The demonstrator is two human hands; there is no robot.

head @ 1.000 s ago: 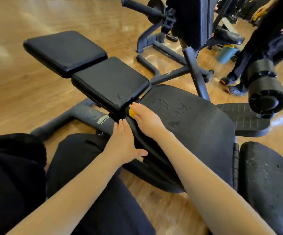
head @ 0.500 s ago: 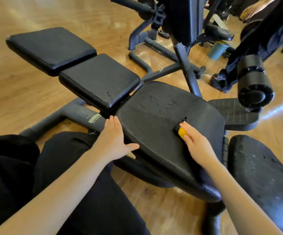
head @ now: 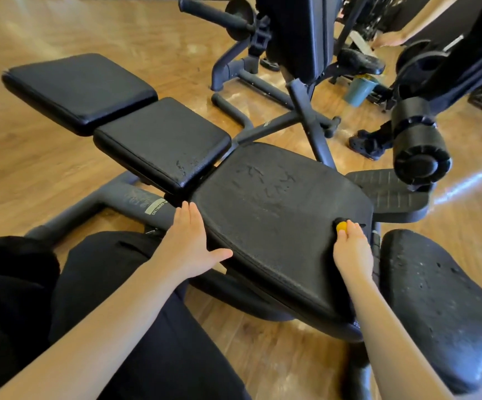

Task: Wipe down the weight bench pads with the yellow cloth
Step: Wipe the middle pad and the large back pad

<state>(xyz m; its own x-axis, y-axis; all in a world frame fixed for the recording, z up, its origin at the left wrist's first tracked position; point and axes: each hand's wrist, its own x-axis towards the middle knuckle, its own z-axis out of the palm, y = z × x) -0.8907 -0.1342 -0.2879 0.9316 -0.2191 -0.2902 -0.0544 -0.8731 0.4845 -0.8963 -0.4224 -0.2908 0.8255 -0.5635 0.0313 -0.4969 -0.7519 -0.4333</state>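
The weight bench has several black pads in a row. The large worn middle pad (head: 268,203) lies in front of me. My right hand (head: 352,252) grips the yellow cloth (head: 342,226), bunched small, against this pad's right edge; most of the cloth is hidden under my fingers. My left hand (head: 189,243) rests flat with straight fingers on the pad's left near edge, thumb spread. Two smaller pads (head: 161,142) (head: 78,89) continue to the left. Another cracked pad (head: 447,307) sits at the right.
A grey steel frame tube (head: 112,200) runs under the bench at left. A round foam roller (head: 418,148) and a footplate (head: 389,194) stand at right. Behind is another machine (head: 297,36), a teal cup (head: 359,89), and a person's legs (head: 447,70). My black-clad knees fill the lower left.
My right hand has swept the yellow cloth across the large pad, from its left end beside the smaller pad to its right edge. My left hand has stayed on the pad's near left edge.
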